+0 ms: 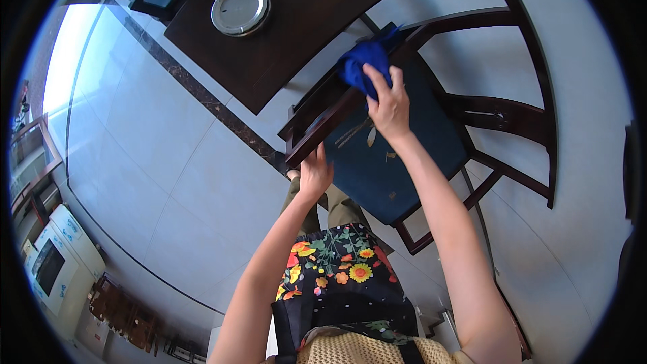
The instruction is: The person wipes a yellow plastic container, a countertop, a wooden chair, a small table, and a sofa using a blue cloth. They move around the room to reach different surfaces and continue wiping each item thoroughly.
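A dark wooden frame piece point(328, 122), perhaps part of a chair or drawer, is held up over the dark blue seat point(404, 162) of a wooden armchair. My left hand point(317, 172) grips its lower end, fingers partly hidden behind the wood. A crumpled blue cloth point(366, 63) lies against the upper part of the piece, and my right hand point(389, 101) presses on it with fingers spread around it. Which chair the piece belongs to cannot be told.
Beyond stands a dark wooden table point(298, 15) with a round metal tray point(240, 9) on it. The chair's curved back point(538, 86) reaches out at right. A dark stone strip point(202, 93) crosses the tiled floor. A white cabinet point(60, 258) stands at far left.
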A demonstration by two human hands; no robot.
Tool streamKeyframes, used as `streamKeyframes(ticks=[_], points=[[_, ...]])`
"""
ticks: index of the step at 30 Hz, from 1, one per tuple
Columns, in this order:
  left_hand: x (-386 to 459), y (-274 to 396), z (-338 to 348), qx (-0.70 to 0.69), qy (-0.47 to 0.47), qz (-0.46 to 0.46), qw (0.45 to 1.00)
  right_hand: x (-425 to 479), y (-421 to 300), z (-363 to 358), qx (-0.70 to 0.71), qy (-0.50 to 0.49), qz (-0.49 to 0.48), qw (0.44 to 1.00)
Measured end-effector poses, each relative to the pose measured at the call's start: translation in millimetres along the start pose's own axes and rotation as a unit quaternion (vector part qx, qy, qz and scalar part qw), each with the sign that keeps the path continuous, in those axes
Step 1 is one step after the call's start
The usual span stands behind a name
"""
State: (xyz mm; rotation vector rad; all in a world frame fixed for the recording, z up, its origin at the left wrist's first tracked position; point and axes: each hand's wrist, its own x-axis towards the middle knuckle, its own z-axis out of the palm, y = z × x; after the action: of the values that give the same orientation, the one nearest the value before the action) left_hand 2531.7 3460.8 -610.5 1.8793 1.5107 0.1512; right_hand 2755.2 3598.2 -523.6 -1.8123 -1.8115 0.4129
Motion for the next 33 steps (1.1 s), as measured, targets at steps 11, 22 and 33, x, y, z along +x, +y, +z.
streamKeyframes(ticks=[11, 22, 33], points=[[67, -39, 100, 0.123, 0.129, 0.128, 0.976, -52, 9, -84, 0.553, 0.14, 0.46, 0.68], [108, -14, 78, 0.067, 0.059, 0.068, 0.994, 41, 86, -122, 0.472, 0.238, 0.376, 0.761], [59, 81, 25, 0.023, -0.001, 0.052, 0.998, 9, 74, -37, 0.506, 0.087, 0.452, 0.73]])
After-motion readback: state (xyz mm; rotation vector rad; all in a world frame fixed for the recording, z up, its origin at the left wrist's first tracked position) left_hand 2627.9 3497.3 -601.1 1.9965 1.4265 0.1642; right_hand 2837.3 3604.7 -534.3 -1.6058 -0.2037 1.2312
